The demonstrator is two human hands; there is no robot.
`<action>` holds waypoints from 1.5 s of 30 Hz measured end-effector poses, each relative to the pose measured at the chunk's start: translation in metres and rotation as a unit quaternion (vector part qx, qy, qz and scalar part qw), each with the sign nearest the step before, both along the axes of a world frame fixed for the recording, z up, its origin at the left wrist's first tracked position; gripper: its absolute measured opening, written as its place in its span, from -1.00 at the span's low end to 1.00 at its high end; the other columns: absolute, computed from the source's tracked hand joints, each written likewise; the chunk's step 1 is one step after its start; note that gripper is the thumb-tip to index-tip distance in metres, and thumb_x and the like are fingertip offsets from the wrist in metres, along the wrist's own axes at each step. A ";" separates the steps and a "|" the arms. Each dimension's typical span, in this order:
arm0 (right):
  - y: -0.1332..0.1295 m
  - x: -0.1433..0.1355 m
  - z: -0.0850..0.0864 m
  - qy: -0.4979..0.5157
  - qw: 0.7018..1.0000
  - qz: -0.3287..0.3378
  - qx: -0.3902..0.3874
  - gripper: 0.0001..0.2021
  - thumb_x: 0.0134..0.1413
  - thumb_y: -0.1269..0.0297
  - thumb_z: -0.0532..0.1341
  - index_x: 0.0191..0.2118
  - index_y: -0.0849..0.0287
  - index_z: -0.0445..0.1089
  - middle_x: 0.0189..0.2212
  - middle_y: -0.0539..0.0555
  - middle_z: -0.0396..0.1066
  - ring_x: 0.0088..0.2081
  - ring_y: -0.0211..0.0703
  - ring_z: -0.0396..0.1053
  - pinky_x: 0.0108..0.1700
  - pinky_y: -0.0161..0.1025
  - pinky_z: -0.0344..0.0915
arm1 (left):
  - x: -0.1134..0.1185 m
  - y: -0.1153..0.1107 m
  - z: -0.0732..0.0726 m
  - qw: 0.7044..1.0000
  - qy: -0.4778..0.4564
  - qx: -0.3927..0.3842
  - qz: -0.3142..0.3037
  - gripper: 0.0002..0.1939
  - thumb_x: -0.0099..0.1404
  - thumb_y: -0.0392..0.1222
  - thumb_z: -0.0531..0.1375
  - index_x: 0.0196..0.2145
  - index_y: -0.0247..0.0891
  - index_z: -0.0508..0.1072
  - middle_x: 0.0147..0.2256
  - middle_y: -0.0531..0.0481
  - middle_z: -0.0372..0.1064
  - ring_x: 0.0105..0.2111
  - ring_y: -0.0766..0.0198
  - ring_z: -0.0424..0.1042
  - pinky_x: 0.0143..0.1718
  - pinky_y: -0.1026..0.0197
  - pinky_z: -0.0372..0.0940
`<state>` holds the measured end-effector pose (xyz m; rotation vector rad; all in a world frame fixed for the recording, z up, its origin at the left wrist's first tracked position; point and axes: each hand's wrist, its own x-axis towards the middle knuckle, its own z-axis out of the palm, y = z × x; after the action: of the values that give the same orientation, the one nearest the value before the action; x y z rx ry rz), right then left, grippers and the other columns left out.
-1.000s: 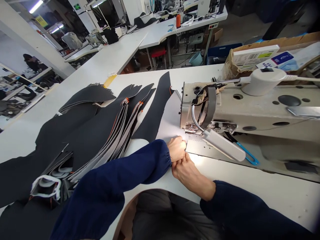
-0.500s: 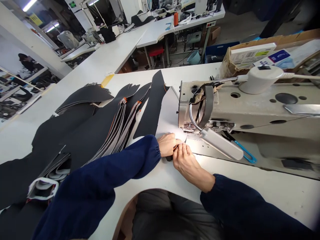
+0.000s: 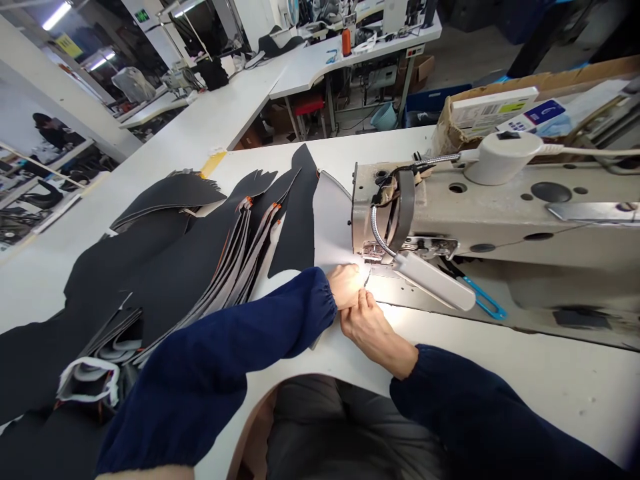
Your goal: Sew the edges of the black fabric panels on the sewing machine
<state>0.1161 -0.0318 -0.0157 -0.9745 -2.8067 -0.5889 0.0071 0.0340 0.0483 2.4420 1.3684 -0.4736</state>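
Observation:
A grey-faced fabric piece (image 3: 331,207) lies against the head of the sewing machine (image 3: 395,200), with a dark piece (image 3: 295,220) along its left side. My left hand (image 3: 345,285) is closed on the near end of the grey fabric, just left of the needle area; lamp glare washes out its fingertips. Right below it, my right hand (image 3: 369,325) pinches the fabric's edge, its fingertips touching my left hand. A small dark strip of edge shows between the hands and the presser foot. The needle itself is too small to make out.
Stacked dark fabric pieces (image 3: 150,267) with grey undersides spread over the left of the table. Blue-handled snips (image 3: 483,299) lie under the machine arm, behind the lamp (image 3: 435,281). A cardboard box (image 3: 445,130) stands behind the machine. Someone sits far left.
My left hand has moved right, closer to the needle area, and the grey fabric has shifted with it. My right hand stays pinched, slightly lower and further left. The view has shifted a little.

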 end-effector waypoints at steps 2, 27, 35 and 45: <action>0.002 0.001 0.001 0.005 1.000 0.003 -0.002 -0.79 -0.15 0.59 0.13 -0.33 0.40 0.45 -0.40 0.41 0.48 -0.25 0.19 0.45 -0.15 0.06 0.28 | 0.003 0.002 0.000 1.000 -0.002 -0.002 0.011 -0.69 0.30 -0.15 0.04 -0.20 -0.34 0.52 -0.19 -0.20 0.37 -0.31 0.14 0.43 -0.24 0.14 0.34; 0.025 0.025 -0.023 0.129 0.990 -0.024 0.060 -0.72 -0.01 0.61 0.10 -0.16 0.63 0.42 -0.18 0.53 0.43 -0.08 0.14 0.39 0.06 0.03 0.23 | -0.001 -0.011 -0.013 0.998 -0.049 0.029 0.022 -0.66 0.26 -0.28 0.04 -0.02 -0.39 0.36 -0.13 -0.23 0.32 -0.14 0.09 0.36 -0.05 0.11 0.30; 0.008 0.021 -0.022 0.170 0.985 0.003 -0.003 -0.70 0.26 0.43 0.01 -0.10 0.57 0.39 -0.10 0.48 0.39 -0.01 0.12 0.33 0.08 0.11 0.23 | -0.018 -0.038 -0.003 0.998 0.030 0.051 0.024 -0.58 0.20 -0.41 0.09 0.03 -0.30 0.25 -0.05 -0.19 0.22 -0.06 0.07 0.27 -0.21 0.15 0.35; 0.007 0.019 -0.023 0.120 0.992 -0.019 0.035 -0.68 0.16 0.50 0.07 -0.02 0.62 0.33 -0.09 0.51 0.39 -0.01 0.18 0.35 0.14 0.18 0.15 | -0.031 -0.021 -0.019 0.993 -0.050 0.093 0.048 -0.57 0.32 -0.20 0.02 0.14 -0.09 0.26 -0.12 -0.02 0.41 -0.18 0.20 0.42 -0.19 0.21 0.33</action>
<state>0.1348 -0.0251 -0.0382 -1.0130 -2.5446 -0.5322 -0.0237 0.0125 0.0290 2.4921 1.5393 -0.2054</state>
